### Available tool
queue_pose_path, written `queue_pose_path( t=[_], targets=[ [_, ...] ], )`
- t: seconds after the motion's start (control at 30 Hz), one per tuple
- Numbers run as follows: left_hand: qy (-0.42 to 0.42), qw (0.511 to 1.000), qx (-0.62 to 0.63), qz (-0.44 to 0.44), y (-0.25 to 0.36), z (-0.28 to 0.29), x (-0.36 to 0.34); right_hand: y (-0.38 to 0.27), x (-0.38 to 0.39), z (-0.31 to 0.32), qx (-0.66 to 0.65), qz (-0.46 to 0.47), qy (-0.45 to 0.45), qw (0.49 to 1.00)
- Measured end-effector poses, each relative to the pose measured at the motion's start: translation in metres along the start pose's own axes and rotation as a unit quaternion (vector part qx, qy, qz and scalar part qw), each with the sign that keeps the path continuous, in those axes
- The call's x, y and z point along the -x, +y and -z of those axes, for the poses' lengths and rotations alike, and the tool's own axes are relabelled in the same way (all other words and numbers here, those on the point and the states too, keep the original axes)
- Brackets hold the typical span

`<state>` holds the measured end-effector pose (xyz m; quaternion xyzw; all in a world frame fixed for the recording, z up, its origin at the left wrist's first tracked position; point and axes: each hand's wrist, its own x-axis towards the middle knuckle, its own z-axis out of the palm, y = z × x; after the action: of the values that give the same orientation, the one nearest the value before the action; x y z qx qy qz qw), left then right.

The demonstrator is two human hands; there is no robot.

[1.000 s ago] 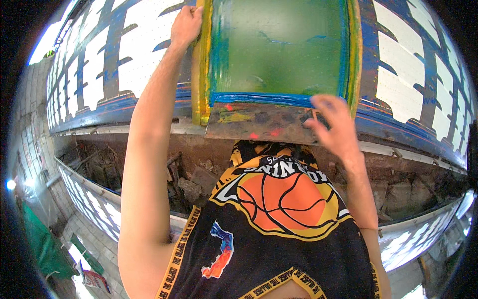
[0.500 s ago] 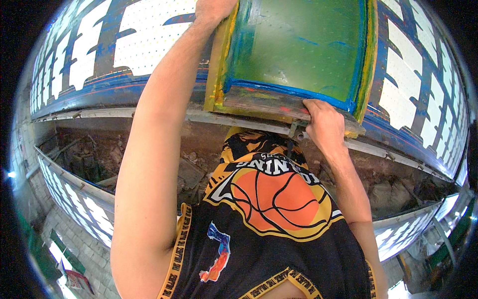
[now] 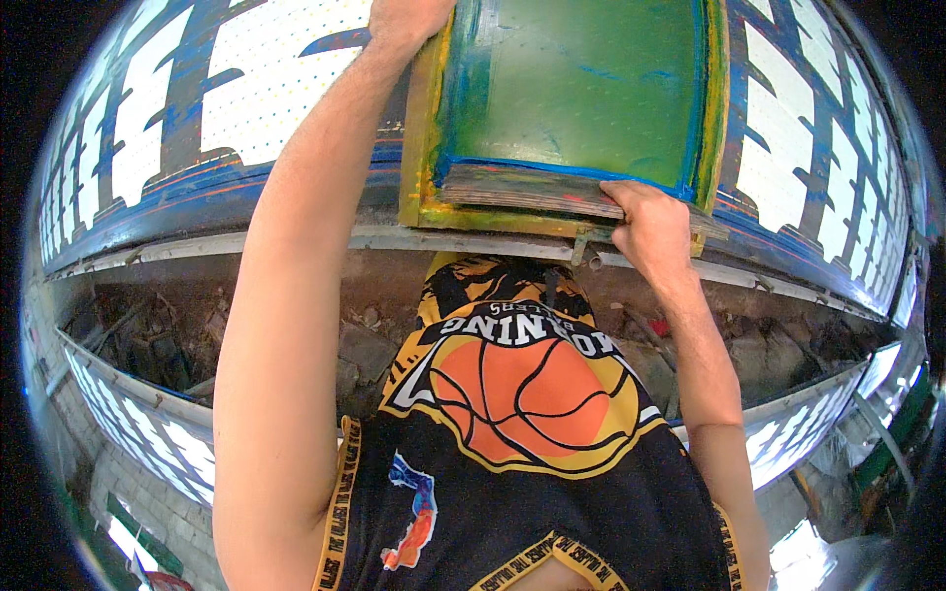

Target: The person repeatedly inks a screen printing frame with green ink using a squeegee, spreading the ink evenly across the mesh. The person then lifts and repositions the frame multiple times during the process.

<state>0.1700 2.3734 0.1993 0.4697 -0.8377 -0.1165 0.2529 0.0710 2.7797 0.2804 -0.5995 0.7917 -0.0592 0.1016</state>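
A screen-printing frame (image 3: 419, 187) with paint-stained yellow rails and a green mesh (image 3: 581, 89) lies in front of me, blue paint along the mesh's edges. My left hand (image 3: 412, 22) is at the far part of its left rail, partly cut off by the picture's upper edge, with its fingers around the rail. At the frame's near end my right hand (image 3: 652, 225) grips the right part of a squeegee (image 3: 527, 192), a long, stained wooden bar. The squeegee lies crosswise over the near rail, beside the blue border. Its lower edge cannot be made out.
A long printing table (image 3: 379, 182) runs left and right, bearing rows of white cut fabric pieces (image 3: 261, 84). A metal rail (image 3: 197, 246) follows its near edge. Behind me stands another table with white pieces (image 3: 138, 394), and debris (image 3: 158, 345) lies between the two.
The squeegee has tilted and shifted slightly, showing more of the near yellow rail, and my right wrist has turned with it. My left hand keeps its place on the frame. The whole view has shifted slightly.
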Motion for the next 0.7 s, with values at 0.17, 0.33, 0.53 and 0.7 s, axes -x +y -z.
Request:
queue_pose_path(
  t=[0.17, 0.33, 0.53, 0.7],
  targets=[
    [-0.008, 1.000, 0.014, -0.013, -0.002, -0.002, 0.001, 0.008, -0.002, -0.013, 0.021, 0.008, 0.018, 1.000],
    [-0.008, 0.999, 0.031, -0.014, -0.005, -0.004, -0.003, 0.007, -0.006, -0.021, 0.038, 0.009, 0.036, 0.999],
    [-0.042, 0.998, 0.050, 0.007, -0.009, 0.000, -0.007, 0.026, -0.076, -0.015, 0.066, -0.023, 0.076, 0.995],
    [-0.036, 0.997, 0.061, 0.015, -0.007, 0.005, -0.009, 0.072, -0.188, 0.014, 0.086, -0.033, 0.093, 0.991]
  ],
)
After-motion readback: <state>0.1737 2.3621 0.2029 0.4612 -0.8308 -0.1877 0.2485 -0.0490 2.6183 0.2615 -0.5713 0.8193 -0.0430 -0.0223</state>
